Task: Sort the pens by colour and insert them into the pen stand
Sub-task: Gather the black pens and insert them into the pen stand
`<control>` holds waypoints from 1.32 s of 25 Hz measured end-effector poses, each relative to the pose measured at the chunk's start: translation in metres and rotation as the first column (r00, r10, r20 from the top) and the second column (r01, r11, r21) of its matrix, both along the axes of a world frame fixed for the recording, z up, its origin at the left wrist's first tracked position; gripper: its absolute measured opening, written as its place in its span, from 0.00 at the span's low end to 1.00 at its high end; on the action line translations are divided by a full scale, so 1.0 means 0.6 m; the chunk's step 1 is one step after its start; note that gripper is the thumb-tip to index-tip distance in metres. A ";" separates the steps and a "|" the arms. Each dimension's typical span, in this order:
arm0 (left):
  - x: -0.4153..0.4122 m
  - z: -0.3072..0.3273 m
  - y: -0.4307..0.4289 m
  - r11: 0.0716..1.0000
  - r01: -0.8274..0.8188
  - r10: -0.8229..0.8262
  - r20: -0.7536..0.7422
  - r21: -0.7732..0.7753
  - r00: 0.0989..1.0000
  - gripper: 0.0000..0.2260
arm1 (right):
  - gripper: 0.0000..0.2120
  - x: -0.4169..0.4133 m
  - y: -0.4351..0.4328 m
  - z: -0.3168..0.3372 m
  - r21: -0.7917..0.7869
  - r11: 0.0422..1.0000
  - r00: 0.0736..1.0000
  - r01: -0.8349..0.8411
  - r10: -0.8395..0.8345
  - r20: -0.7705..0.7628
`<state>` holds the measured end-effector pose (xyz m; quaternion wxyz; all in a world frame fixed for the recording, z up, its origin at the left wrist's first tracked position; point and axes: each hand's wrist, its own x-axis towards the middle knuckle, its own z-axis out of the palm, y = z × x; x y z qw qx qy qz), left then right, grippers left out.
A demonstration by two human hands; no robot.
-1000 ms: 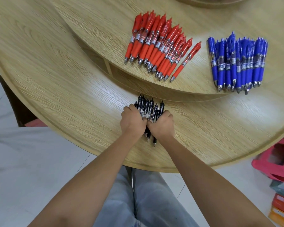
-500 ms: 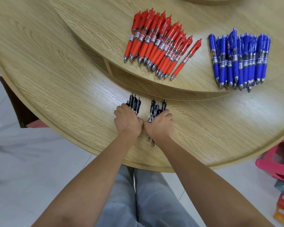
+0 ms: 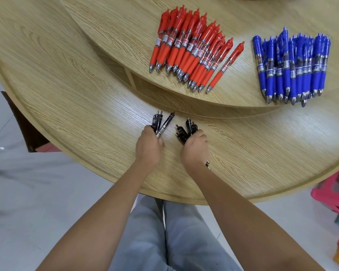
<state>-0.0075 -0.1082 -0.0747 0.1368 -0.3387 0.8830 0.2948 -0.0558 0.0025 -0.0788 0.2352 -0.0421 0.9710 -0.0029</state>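
Observation:
On the lower wooden ring of the table, my left hand (image 3: pixel 148 145) grips a small bunch of black pens (image 3: pixel 160 122), their clicker ends pointing away from me. My right hand (image 3: pixel 196 148) grips a second bunch of black pens (image 3: pixel 185 129), with tips poking out behind the wrist. The two bunches are apart. A heap of red pens (image 3: pixel 192 49) lies on the raised upper tier, and a heap of blue pens (image 3: pixel 292 65) lies to its right. No pen stand is in view.
The raised tier's edge (image 3: pixel 184 100) overhangs an open gap just beyond my hands. A pink stool (image 3: pixel 337 194) and stacked items stand on the floor at the right. A dark chair (image 3: pixel 25 124) sits left of the table. My legs are below the near table edge.
The single black bunch held between both hands has been split in two. My hands have drawn apart, each carrying its own share, left hand leftward and right hand rightward.

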 end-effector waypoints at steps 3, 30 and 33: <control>0.015 0.007 0.000 0.961 -0.105 0.125 -0.060 0.255 0.990 0.08 | 0.14 -0.012 0.015 0.012 -0.159 0.983 0.995 0.096 -0.091 0.038; -0.072 0.302 0.474 0.500 0.715 -0.588 -0.416 0.488 0.694 0.09 | 0.07 0.161 0.502 0.289 -0.737 -0.269 0.387 0.620 -0.712 0.586; -0.102 0.313 0.599 0.403 0.766 -0.627 -0.459 0.501 0.630 0.06 | 0.07 0.136 0.624 0.303 -0.728 -0.312 0.321 0.610 -0.743 0.588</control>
